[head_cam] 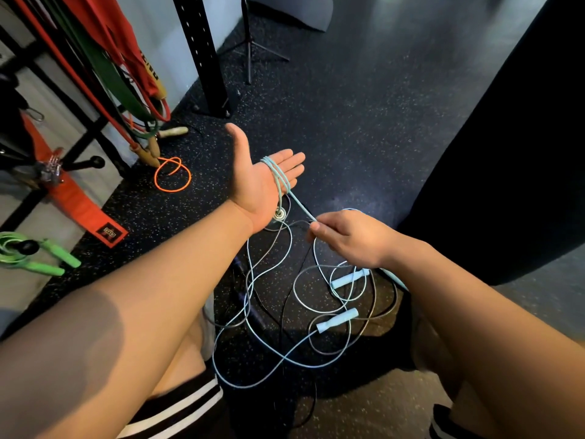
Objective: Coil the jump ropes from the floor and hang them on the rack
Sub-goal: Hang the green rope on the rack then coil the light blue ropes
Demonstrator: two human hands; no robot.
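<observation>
Left hand (258, 185) at frame centre, palm up, fingers straight, thumb spread; light-blue jump rope (278, 175) wound in several turns across palm. Right hand (348, 239) right of centre, pinching same rope between thumb and fingers, strand taut between hands. Rest of rope tangled on speckled floor (364, 122) at lower centre, pale handles (348, 278) among loops, dark rope (284, 307) mixed in. Orange rope (172, 175) and green rope (38, 258) at left.

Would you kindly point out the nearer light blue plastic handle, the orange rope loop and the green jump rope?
Nearer light blue handle (337, 319): head view, middle.
Orange loop (172, 190): head view, lower arc.
Green jump rope (61, 254): head view, upper handle.
</observation>
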